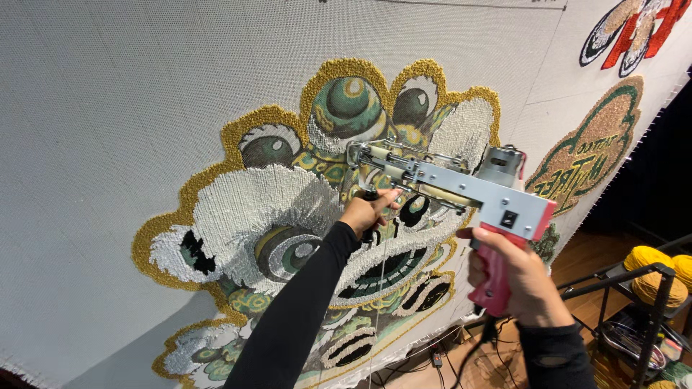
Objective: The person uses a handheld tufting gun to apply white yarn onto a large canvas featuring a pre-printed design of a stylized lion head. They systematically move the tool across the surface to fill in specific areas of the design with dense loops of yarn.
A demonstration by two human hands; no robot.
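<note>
A stretched grey tufting cloth (108, 108) fills the wall, its tufted lion-head design (288, 216) at centre. The tufting gun (447, 184) presses its tip against the design at about one o'clock. The right hand (515, 277) wraps the red grip at four o'clock of the gun, and the left hand (367, 212) clutches the front handle at eight o'clock.

Black rack (652, 302); yellow yarn balls (646, 257) on top

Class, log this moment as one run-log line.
left hand: grips front handle of tufting gun | right hand: grips pink rear grip | gun tip: against tufted lion-head design on backing cloth
</note>
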